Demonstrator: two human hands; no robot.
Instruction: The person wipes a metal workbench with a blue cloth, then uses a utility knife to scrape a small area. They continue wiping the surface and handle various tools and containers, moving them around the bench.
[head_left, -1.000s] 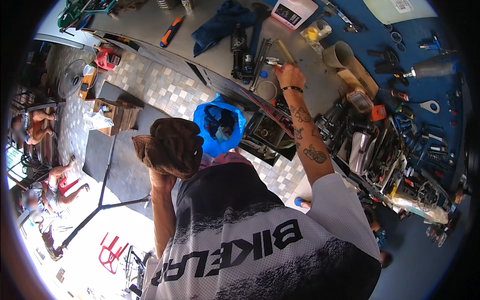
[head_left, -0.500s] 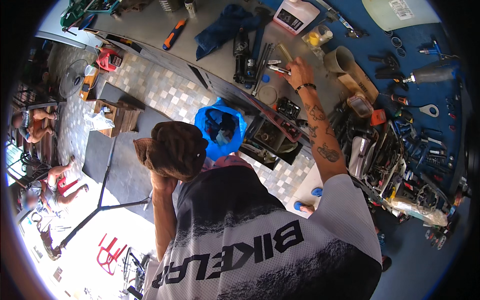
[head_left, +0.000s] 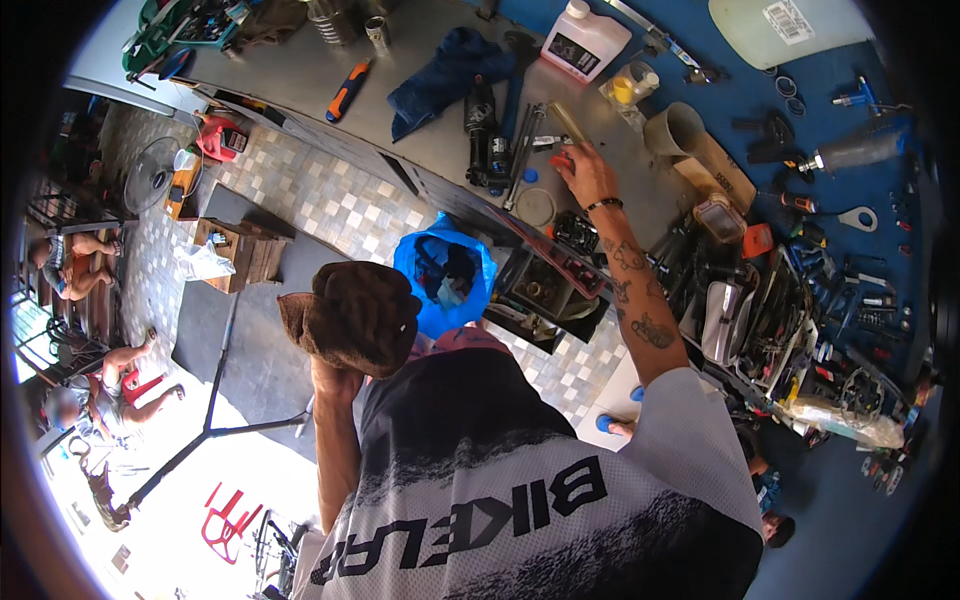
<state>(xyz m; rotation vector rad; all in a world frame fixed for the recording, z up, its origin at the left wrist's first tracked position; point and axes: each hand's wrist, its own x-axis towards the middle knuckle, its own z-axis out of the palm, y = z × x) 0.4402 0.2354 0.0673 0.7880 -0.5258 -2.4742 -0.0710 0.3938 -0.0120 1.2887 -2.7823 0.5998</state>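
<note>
My left hand [head_left: 335, 380] is wrapped in a bunched brown cloth [head_left: 350, 318], which hides most of its fingers. Over the metal workbench [head_left: 430, 160] reaches my right hand [head_left: 588, 178], its fingers curled together; whatever they hold, if anything, is hidden. Just beyond those fingertips lie a small silver piece [head_left: 547, 142] and a pale yellowish strip [head_left: 568, 122]. To their left are slim metal rods [head_left: 524, 150], a black bicycle shock absorber [head_left: 482, 130] and a small blue cap [head_left: 530, 175]. A round clear lid [head_left: 535, 207] sits by the bench edge.
A blue cloth [head_left: 450, 80], an orange-and-blue handled tool [head_left: 348, 92], a pink-white jug [head_left: 585, 42] and a grey cup [head_left: 672, 130] stand or lie on the bench. Below hangs an open blue bag [head_left: 470, 305] with rags. Tools crowd the right; other people sit at far left.
My right hand has drawn slightly back toward me, and the silver piece it pinched no longer shows. The brown cloth stays in my left hand. The whole view has shifted a little.
</note>
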